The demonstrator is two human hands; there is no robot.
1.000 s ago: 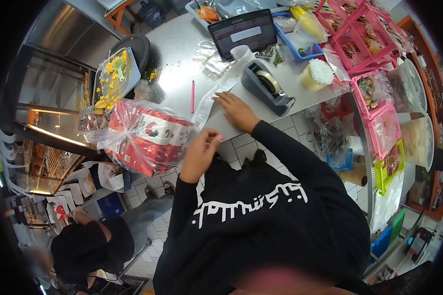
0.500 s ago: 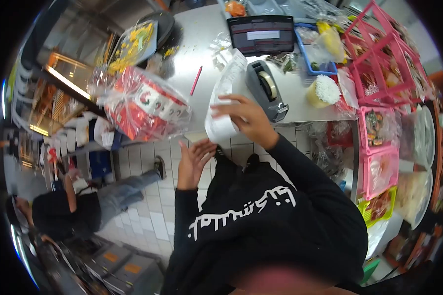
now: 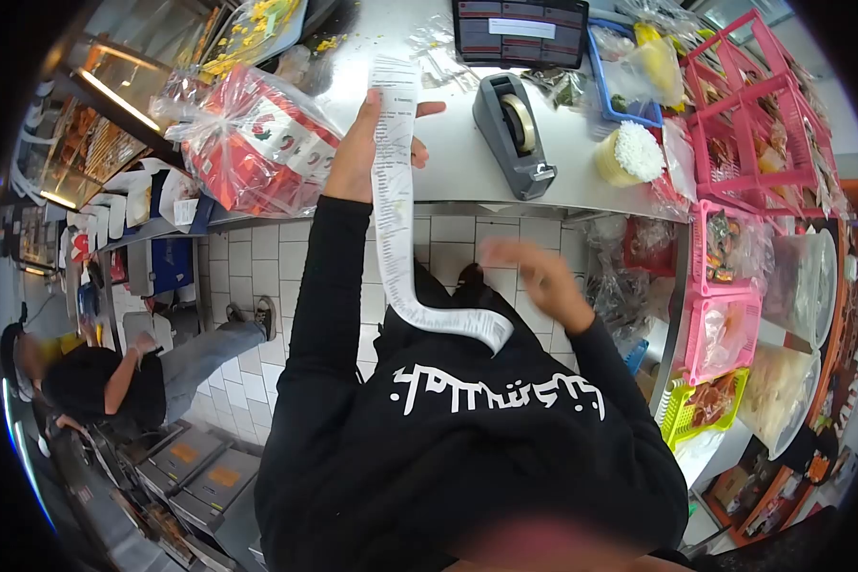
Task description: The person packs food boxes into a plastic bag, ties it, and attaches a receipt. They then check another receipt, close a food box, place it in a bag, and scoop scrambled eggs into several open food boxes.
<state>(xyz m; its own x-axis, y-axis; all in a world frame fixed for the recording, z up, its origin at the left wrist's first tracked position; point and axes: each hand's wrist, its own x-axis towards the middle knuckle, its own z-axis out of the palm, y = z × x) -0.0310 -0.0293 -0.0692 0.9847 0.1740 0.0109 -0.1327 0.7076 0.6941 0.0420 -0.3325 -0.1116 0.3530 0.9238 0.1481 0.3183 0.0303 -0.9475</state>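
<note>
Left grip (image 3: 355, 154) holds a long receipt (image 3: 394, 195) — right grip (image 3: 541, 276), blurred, seems unclenched.

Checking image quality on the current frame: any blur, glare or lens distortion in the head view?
Head view: strong wide-angle bowing, edges falling to black; also in the head view, the right hand is smeared, probably by motion, while the tape dispenser looks sharper; head view again: whitish glare on the steel table, and most receipt print too small to read.
</note>
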